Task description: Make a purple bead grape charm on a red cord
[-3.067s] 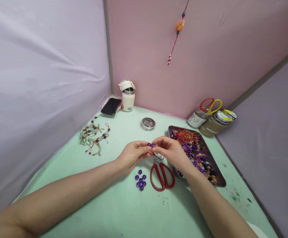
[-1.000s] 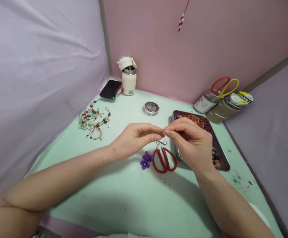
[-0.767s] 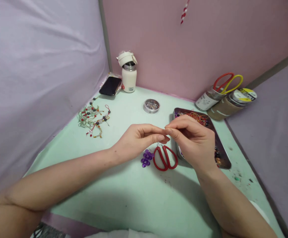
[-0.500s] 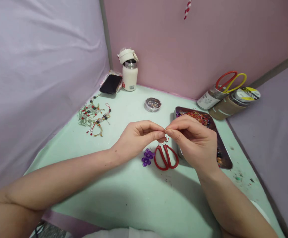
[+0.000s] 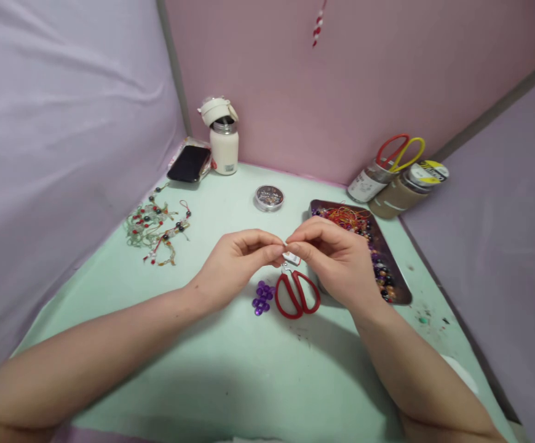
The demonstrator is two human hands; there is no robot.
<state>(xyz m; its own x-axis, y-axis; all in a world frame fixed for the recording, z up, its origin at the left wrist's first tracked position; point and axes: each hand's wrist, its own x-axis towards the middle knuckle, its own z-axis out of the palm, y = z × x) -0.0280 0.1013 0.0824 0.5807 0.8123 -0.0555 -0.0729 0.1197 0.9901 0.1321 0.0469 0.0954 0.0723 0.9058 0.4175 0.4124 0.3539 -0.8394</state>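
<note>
- Left hand (image 5: 235,263), right hand (image 5: 336,258): thumb and forefinger of each pinched fully closed, tips meeting directly above red scissors (image 5: 296,295). Raised off bench (image 5: 230,369), probably to bring fine work close to eye.
- Pinched item: too thin to resolve.
- Small white piece (image 5: 291,258): just under pinch, above scissors. Attached or loose: cannot tell.
- Purple bead cluster (image 5: 261,298): just left of scissors, within easy reach.
- Bead tray (image 5: 400,295): just right of scissors, near end hidden behind right hand.
- Hanging ornament (image 5: 316,27): well beyond scissors, cut off at top edge.
</note>
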